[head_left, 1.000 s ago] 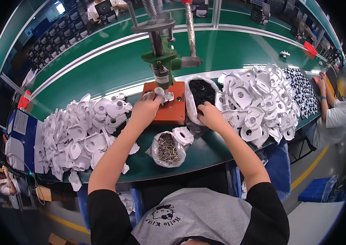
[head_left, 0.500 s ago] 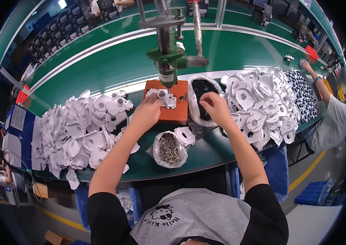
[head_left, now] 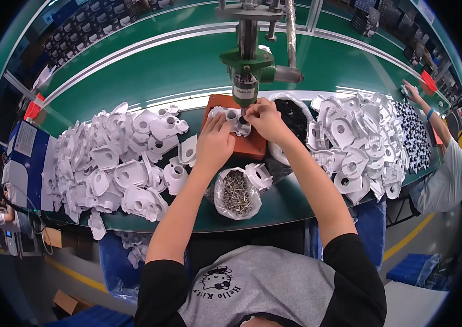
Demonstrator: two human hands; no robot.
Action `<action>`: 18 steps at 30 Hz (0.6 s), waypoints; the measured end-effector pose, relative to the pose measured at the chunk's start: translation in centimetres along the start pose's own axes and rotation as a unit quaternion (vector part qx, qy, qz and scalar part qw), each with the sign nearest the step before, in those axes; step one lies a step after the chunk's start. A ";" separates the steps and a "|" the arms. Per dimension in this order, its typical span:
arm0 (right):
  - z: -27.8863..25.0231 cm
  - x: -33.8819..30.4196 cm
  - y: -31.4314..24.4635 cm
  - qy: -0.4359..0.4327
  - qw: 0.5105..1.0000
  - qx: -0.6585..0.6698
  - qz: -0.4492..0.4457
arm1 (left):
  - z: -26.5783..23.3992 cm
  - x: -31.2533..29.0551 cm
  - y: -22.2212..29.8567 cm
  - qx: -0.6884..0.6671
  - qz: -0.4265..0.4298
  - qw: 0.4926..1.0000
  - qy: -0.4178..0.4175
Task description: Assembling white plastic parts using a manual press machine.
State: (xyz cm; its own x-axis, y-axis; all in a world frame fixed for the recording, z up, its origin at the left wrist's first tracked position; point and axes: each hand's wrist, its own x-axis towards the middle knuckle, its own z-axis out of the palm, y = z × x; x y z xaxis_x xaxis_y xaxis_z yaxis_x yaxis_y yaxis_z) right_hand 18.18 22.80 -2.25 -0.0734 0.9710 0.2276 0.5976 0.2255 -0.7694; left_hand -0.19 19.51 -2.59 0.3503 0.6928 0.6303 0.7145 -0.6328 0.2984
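On an orange block lies a white plastic part with a round raised collar. My left hand holds this part down against the block, its fingers laid along the near left side. My right hand is pinched at the part's right side, just below the green drill-like press head. A small black piece shows at its fingertips, mostly hidden by them. Right of the block stands a clear bag of black pieces, partly covered by my right hand and forearm.
Heaps of white plastic parts lie to the left and right. A bag of screws sits near the front edge, a white part beside it. Rows of dark small parts lie far right, near another person's arm.
My right hand has moved left from the bag of black pieces to the white part on the block. My left hand stays on that part. The view has shifted slightly.
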 end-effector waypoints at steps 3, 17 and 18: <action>-0.1 0.3 -0.1 -0.009 1.000 -0.025 0.000 | 0.0 0.0 0.0 0.004 -0.002 1.000 -0.005; 0.1 -2.3 -2.2 0.076 0.988 -0.101 -0.085 | 0.0 0.0 0.1 0.001 -0.007 1.000 0.012; -0.2 -2.9 -2.6 0.078 0.991 -0.065 -0.091 | 0.0 0.0 0.0 0.000 -0.004 1.000 0.009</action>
State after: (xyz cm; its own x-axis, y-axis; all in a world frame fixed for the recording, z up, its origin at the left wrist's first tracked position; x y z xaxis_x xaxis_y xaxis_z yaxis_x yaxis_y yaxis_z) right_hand 17.03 19.34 -0.76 -0.0719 0.8886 0.4530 0.6846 0.3743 -0.6255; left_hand -0.19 19.46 -2.56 0.3337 0.6908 0.6415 0.7174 -0.6275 0.3026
